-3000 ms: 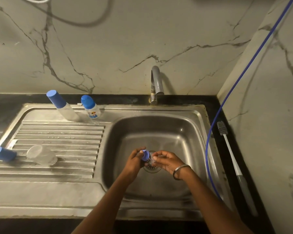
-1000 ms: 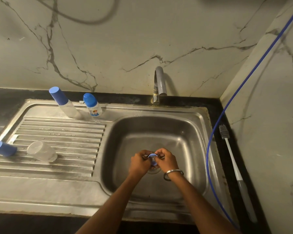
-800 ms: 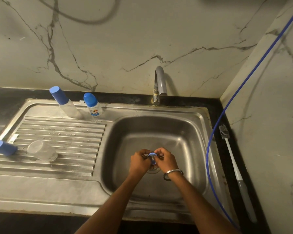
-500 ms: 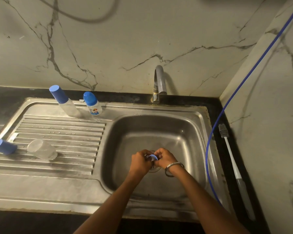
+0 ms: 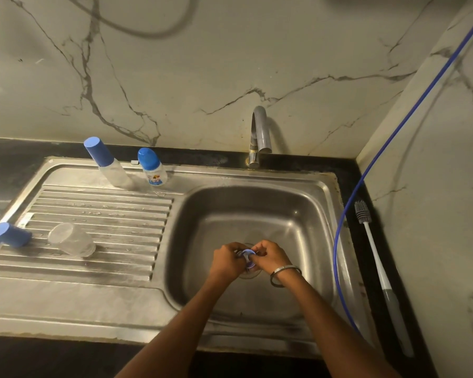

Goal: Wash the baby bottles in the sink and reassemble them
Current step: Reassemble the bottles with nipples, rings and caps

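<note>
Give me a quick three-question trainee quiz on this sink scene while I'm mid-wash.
1. True or false: the bottle brush lies on the drainboard.
2. Both hands, left hand and right hand, grip one small part over the sink drain. Which? A) clear cup B) blue ring C) brush
3. How many capped bottles stand upright at the back of the drainboard?

Key:
1. False; it lies on the dark counter right of the sink.
2. B, the blue ring.
3. Two: the tall bottle and the short printed bottle.
</note>
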A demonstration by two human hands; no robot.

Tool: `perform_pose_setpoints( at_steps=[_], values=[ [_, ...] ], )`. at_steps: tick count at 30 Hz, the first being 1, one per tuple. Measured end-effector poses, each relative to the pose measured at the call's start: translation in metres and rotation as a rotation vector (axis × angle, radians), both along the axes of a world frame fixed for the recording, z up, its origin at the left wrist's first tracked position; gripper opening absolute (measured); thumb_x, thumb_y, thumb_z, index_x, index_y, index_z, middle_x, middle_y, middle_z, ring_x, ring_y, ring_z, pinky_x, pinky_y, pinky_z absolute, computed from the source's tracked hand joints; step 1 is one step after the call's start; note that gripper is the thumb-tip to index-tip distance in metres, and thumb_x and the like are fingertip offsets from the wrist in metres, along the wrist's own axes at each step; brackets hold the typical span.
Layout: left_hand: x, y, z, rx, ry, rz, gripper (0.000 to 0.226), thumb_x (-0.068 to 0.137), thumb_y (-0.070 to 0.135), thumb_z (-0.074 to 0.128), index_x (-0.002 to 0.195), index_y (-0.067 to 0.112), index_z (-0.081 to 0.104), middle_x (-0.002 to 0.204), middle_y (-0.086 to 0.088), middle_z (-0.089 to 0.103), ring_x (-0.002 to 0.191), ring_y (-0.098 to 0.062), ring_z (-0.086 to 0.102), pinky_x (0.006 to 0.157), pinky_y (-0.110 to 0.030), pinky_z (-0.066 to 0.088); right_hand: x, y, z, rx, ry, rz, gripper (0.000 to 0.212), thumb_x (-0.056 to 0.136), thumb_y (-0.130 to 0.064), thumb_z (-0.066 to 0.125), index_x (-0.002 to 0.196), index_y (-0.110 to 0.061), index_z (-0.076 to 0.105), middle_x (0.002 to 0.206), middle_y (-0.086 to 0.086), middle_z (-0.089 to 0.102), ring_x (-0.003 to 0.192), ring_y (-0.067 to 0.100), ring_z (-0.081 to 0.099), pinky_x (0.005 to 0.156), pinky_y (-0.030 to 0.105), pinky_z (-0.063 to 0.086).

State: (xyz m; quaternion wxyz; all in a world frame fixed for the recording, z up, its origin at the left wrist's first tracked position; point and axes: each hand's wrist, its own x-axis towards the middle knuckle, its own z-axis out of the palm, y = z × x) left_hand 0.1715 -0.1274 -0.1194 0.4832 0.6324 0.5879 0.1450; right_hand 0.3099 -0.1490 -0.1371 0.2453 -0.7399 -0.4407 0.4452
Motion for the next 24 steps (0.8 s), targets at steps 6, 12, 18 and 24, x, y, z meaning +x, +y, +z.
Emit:
perform_pose_setpoints(
  at_steps=[6, 12, 18, 24],
  values=[
    [0.007, 0.001, 0.001, -0.014, -0.045, 0.028, 0.024, 0.083, 0.002, 0.064, 0.101, 0.014, 0.073, 0.088, -0.011, 0.075, 0.084, -0.023, 0.072, 0.083, -0.040, 0.057, -0.003, 0.000, -0.002, 0.181, -0.123, -0.029, 0.012, 0.082, -0.013, 0.070, 0.077, -0.014, 0.059, 0.073, 0.000, 0.062, 0.064, 0.010, 0.055, 0.051, 0.000, 0.037],
    [0.004, 0.002, -0.001, -0.040, -0.089, 0.105, 0.022, 0.083, 0.002, 0.062, 0.094, 0.018, 0.073, 0.083, -0.008, 0.075, 0.079, -0.020, 0.072, 0.080, -0.039, 0.059, -0.006, 0.000, -0.005, 0.184, -0.089, -0.067, 0.008, 0.082, -0.014, 0.071, 0.081, -0.012, 0.063, 0.072, -0.003, 0.061, 0.062, 0.003, 0.054, 0.051, -0.001, 0.037],
    [-0.005, 0.007, 0.009, -0.007, -0.134, 0.144, 0.016, 0.090, 0.007, 0.060, 0.098, 0.013, 0.073, 0.087, -0.011, 0.074, 0.080, -0.019, 0.073, 0.078, -0.039, 0.059, -0.012, 0.010, -0.003, 0.232, -0.039, -0.040, 0.011, 0.084, -0.012, 0.069, 0.080, -0.017, 0.060, 0.075, -0.004, 0.063, 0.065, -0.005, 0.055, 0.052, 0.000, 0.039],
    [-0.031, 0.015, 0.019, 0.082, -0.184, 0.228, 0.013, 0.081, 0.018, 0.064, 0.089, 0.021, 0.075, 0.077, 0.003, 0.074, 0.073, -0.008, 0.071, 0.075, -0.039, 0.060, -0.034, 0.028, 0.005, 0.222, 0.236, -0.043, 0.011, 0.091, -0.026, 0.062, 0.086, -0.017, 0.062, 0.087, 0.002, 0.068, 0.080, 0.014, 0.067, 0.069, 0.018, 0.055]
  ],
)
